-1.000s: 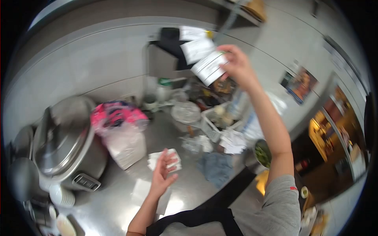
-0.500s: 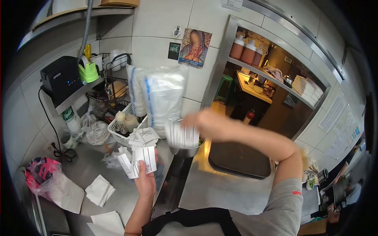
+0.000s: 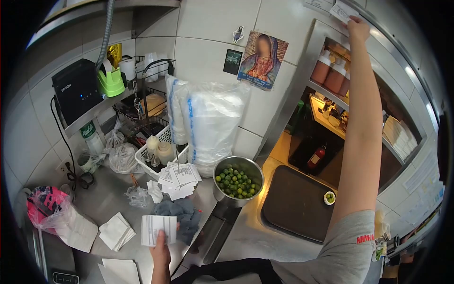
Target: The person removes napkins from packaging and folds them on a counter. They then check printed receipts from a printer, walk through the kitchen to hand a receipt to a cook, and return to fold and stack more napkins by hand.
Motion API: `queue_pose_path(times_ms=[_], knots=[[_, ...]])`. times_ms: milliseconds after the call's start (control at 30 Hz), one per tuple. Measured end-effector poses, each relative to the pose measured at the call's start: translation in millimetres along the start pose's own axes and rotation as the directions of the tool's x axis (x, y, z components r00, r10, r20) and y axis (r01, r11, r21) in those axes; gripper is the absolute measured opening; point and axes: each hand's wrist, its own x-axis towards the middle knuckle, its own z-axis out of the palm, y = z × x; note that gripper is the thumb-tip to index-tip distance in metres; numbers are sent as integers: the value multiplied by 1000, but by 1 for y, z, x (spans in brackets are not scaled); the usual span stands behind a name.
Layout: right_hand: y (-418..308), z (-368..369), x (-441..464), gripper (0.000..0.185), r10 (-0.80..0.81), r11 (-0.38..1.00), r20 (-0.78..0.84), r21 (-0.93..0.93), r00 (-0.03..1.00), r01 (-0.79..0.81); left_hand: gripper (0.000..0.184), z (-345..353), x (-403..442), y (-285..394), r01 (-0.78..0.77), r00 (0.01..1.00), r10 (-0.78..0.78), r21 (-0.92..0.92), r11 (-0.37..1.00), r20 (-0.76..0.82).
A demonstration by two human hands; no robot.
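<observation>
My left hand (image 3: pixel 161 251) is closed on a printed paper receipt (image 3: pixel 153 229), thumb on top, low over the steel counter. My right arm is stretched up to the metal rail (image 3: pixel 395 45) above the pass-through window. There my right hand (image 3: pixel 358 29) pinches another receipt (image 3: pixel 344 11) by its lower edge. Beside that one, a separate paper slip (image 3: pixel 318 4) hangs from the rail. Past my left hand, a pile of receipts (image 3: pixel 180 179) is stuck on an upright spike, and a crumpled grey cloth (image 3: pixel 179 215) lies in front of it.
A steel pot (image 3: pixel 238 201) of small green limes stands beside a dark tray (image 3: pixel 288 208), which bears a small cup (image 3: pixel 329 198) of cut limes. Plastic-wrapped packs (image 3: pixel 215 128) lean on the wall. A black printer (image 3: pixel 78 92) sits on the left shelf; napkins (image 3: pixel 117 231) lie below.
My right hand has carried a receipt from over the pot up to the rail. My left hand has come lower and nearer with its paper. The view has shifted, uncovering the limes.
</observation>
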Motion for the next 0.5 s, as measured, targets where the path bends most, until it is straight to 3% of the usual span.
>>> queue_pose_path(times_ms=[33, 100, 133, 167, 233, 367, 433, 467, 500], knots=[[1, 0, 6, 32, 2, 1000, 3, -2, 1000, -2, 40, -3, -1, 0, -17, 998, 15, -24, 1000, -64], [3, -5, 20, 35, -145, 932, 85, -321, 986, 165, 40, -4, -4, 5, 12, 994, -18, -57, 998, -112], [1, -10, 29, 37, -204, 778, 189, -564, 961, 276, 40, -5, -3, 4, 16, 994, -23, -59, 998, -109], [4, -11, 31, 37, -207, 773, 191, -569, 960, 280, 41, -5, -3, 4, 12, 995, -18, -67, 998, -102], [-1, -16, 18, 43, -477, 551, 207, -687, 854, 474, 41, -5, -5, 4, 16, 996, -23, -81, 997, -89], [-2, -13, 13, 49, -379, 454, 378, -719, 845, 526, 41, -9, -4, 9, 49, 999, -49, -14, 999, -9], [-11, -7, 17, 47, -222, 395, 476, -754, 851, 525, 41, -13, -8, 12, 43, 999, -43, 11, 999, -12], [-17, -4, 19, 47, -233, 402, 478, -745, 847, 532, 41, -16, -11, 15, 40, 999, -39, 37, 999, -18], [-16, -2, 27, 50, -137, 609, 462, -658, 876, 442, 42, -18, -15, 18, 36, 999, -35, 64, 997, -25]])
